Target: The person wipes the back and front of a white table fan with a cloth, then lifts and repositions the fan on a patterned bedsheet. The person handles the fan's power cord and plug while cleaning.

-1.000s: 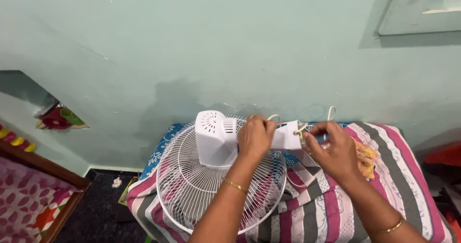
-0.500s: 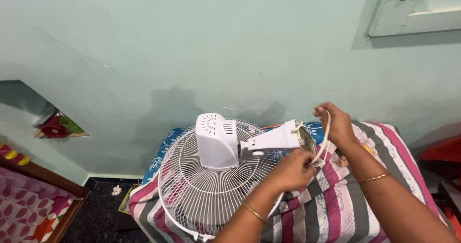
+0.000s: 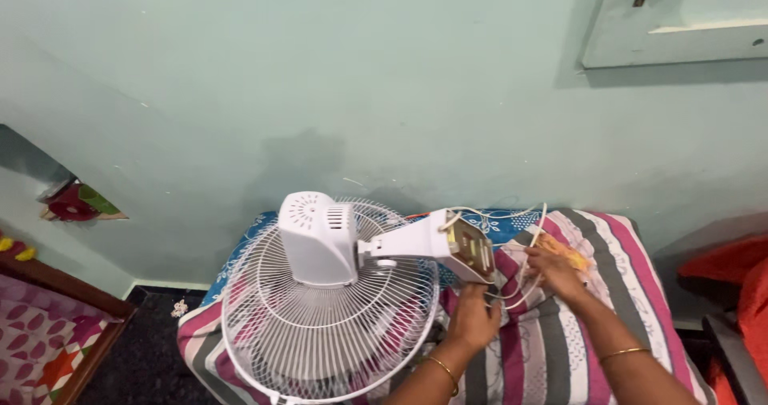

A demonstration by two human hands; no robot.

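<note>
A white fan lies face down on a striped bedding pile (image 3: 632, 293), its wire grille (image 3: 320, 325) downward and its motor housing (image 3: 316, 237) up. The fan's white mounting arm (image 3: 408, 246) points right and ends in an open base (image 3: 472, 249) with wiring showing. My left hand (image 3: 474, 318) is under that base, fingers closed on the white cord (image 3: 524, 273) beneath it. My right hand (image 3: 552, 270) is just to the right, gripping a loop of the same cord next to a yellow-orange cloth (image 3: 564, 253).
A pale green wall (image 3: 384, 93) stands right behind the bedding. A wall cabinet (image 3: 680, 21) hangs at the top right. A wooden bed edge with patterned cover (image 3: 48, 333) is at the lower left, and red-orange fabric (image 3: 736, 285) at the far right.
My right hand came down from above the base to the bedding, drawing the cord along. My left hand shifted under the base. The view moved, so the fan sits further left.
</note>
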